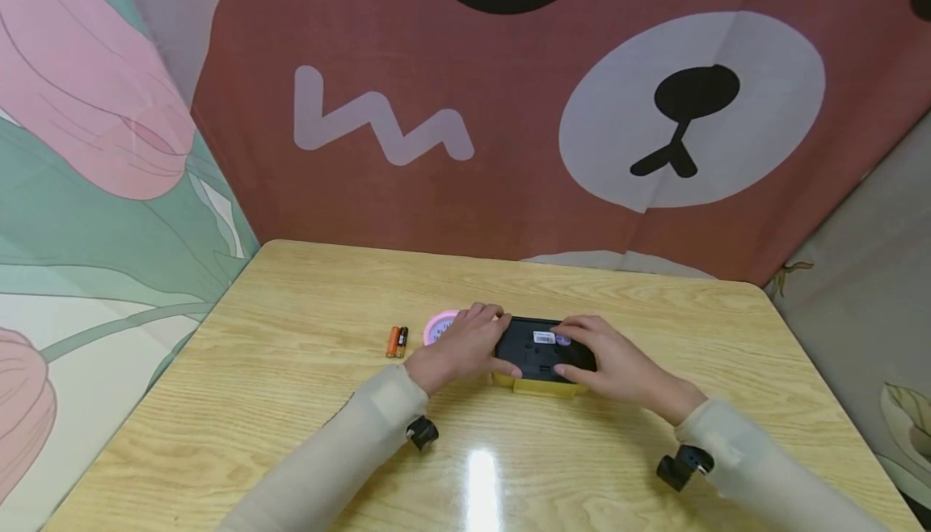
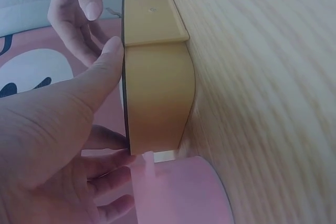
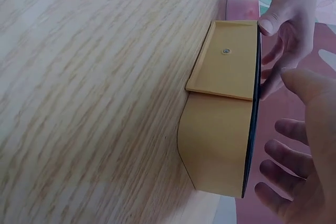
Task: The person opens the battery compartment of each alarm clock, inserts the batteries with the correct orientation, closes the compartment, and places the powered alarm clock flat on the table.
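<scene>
A yellow box-shaped device [image 1: 547,388] lies on the table with its black panel [image 1: 525,346] facing up; its exact kind is not shown. My left hand [image 1: 465,348] holds the device's left end, with the thumb at the near edge and the fingers at the far left corner. Over the panel's right part is my right hand [image 1: 618,361], its fingers extended beside a white label [image 1: 543,337]. The right wrist view shows those fingers [image 3: 286,152] spread and not wrapped around the device. Left of the device, partly behind my left hand, sits a pink round-rimmed object [image 1: 435,327].
Two orange-and-black batteries [image 1: 397,342] lie side by side to the left of the pink object. The wooden table [image 1: 327,289] ends at a printed cloth backdrop [image 1: 364,209]. A small black camera mount is on each wrist.
</scene>
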Demonstrator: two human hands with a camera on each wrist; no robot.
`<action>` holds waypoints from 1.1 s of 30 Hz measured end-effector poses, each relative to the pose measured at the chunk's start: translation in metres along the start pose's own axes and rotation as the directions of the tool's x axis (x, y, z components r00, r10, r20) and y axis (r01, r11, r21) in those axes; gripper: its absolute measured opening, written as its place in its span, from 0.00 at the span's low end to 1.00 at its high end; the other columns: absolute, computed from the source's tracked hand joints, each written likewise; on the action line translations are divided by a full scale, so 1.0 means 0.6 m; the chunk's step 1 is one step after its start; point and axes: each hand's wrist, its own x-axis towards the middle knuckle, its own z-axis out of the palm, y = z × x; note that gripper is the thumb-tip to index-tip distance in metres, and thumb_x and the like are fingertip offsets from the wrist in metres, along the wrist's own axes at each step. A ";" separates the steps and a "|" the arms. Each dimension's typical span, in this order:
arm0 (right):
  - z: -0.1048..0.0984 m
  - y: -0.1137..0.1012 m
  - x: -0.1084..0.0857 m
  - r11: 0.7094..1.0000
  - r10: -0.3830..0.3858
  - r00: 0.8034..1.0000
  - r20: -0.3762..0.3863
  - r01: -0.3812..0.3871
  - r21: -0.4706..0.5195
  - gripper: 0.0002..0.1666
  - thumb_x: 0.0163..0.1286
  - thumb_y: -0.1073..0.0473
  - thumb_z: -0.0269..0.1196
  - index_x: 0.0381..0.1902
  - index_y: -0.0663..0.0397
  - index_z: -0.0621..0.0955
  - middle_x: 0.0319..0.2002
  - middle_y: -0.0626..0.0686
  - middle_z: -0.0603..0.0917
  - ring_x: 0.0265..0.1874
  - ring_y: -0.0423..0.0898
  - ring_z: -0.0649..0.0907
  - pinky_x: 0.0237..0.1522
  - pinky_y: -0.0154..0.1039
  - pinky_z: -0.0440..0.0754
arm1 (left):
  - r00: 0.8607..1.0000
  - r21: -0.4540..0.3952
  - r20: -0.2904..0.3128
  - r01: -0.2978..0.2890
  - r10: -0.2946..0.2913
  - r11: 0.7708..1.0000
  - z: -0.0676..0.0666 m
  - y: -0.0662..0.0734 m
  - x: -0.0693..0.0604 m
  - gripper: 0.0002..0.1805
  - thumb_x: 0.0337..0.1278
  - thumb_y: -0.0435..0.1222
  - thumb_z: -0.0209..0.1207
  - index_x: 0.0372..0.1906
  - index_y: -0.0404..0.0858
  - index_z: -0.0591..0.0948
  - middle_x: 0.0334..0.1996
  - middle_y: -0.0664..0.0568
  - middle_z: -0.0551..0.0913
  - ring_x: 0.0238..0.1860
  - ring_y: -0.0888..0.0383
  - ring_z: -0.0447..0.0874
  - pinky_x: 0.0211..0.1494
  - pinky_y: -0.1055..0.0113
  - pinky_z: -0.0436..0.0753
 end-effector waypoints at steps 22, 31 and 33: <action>0.009 -0.012 0.014 0.988 -0.071 0.997 0.030 0.075 -0.134 0.24 0.66 0.48 0.71 0.56 0.54 0.85 0.52 0.52 0.84 0.52 0.49 0.82 0.55 0.52 0.82 | 1.000 -0.015 -0.003 0.002 -0.002 1.000 0.001 0.001 -0.002 0.52 0.51 0.66 0.63 0.76 0.41 0.67 0.72 0.50 0.70 0.70 0.51 0.66 0.74 0.53 0.68; 0.012 -0.018 0.025 0.979 -0.111 0.993 0.043 0.117 -0.165 0.19 0.64 0.50 0.72 0.50 0.52 0.88 0.44 0.47 0.84 0.45 0.43 0.81 0.50 0.46 0.83 | 1.000 0.006 -0.008 -0.006 0.006 1.000 0.001 0.002 -0.003 0.52 0.52 0.66 0.63 0.76 0.41 0.66 0.72 0.49 0.70 0.71 0.50 0.67 0.73 0.52 0.69; 0.012 -0.019 0.027 0.976 -0.118 0.992 0.051 0.125 -0.178 0.19 0.64 0.50 0.72 0.50 0.53 0.89 0.43 0.47 0.84 0.44 0.43 0.81 0.49 0.45 0.83 | 1.000 0.012 -0.008 -0.007 0.007 1.000 0.001 0.002 -0.003 0.52 0.52 0.66 0.62 0.76 0.41 0.67 0.72 0.49 0.70 0.71 0.50 0.66 0.73 0.52 0.69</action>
